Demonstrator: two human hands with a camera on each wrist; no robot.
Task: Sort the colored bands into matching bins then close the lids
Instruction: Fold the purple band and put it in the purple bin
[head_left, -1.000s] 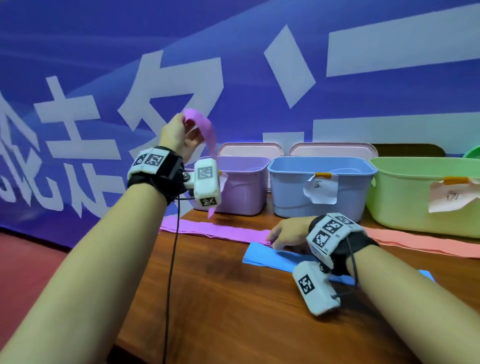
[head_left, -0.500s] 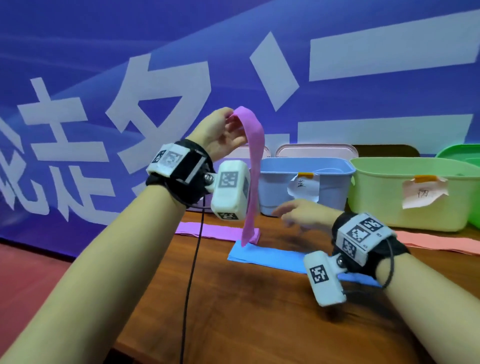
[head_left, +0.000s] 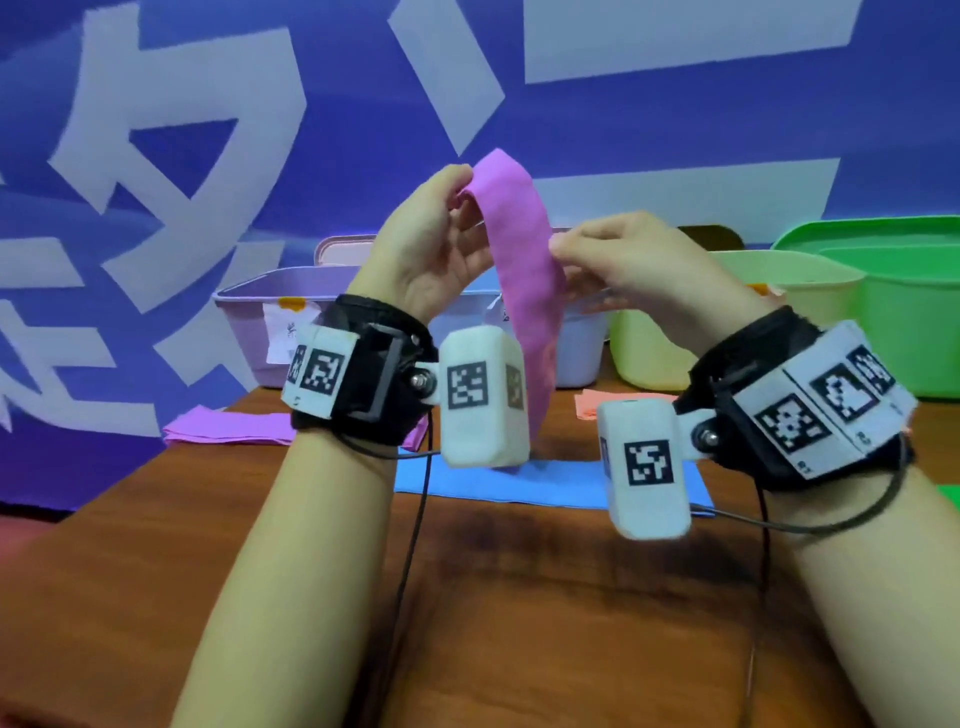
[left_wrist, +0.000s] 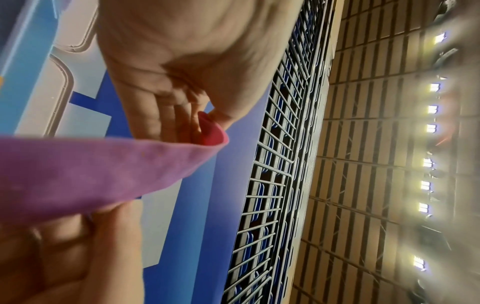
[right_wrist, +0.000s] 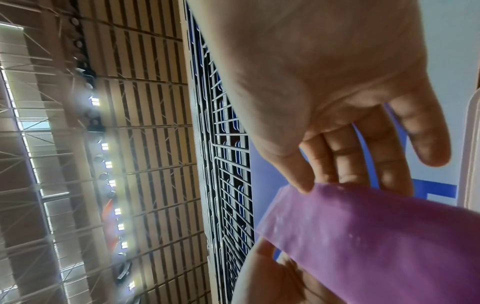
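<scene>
My left hand (head_left: 464, 188) is raised in front of the bins and pinches the top end of a purple band (head_left: 524, 270), which hangs down to the table. My right hand (head_left: 563, 249) pinches the band's right edge just below, thumb in front and fingers behind. In the left wrist view the left fingers (left_wrist: 182, 123) grip the folded end of the purple band (left_wrist: 78, 174). The right wrist view has the right thumb (right_wrist: 301, 181) on the purple band (right_wrist: 376, 246). An open purple bin (head_left: 260, 332) stands behind on the left.
Next to the purple bin stand a blue bin (head_left: 582, 348), a yellow-green bin (head_left: 654, 338) and a green bin (head_left: 914, 312), all open. A pale lid (head_left: 343, 248) leans behind. On the wooden table (head_left: 519, 597) lie a purple band (head_left: 228, 428), a blue band (head_left: 530, 483) and a salmon band (head_left: 589, 405).
My right hand left the bands on the table and rose to take the hanging purple band. My left hand carried that band rightward, in front of the bins.
</scene>
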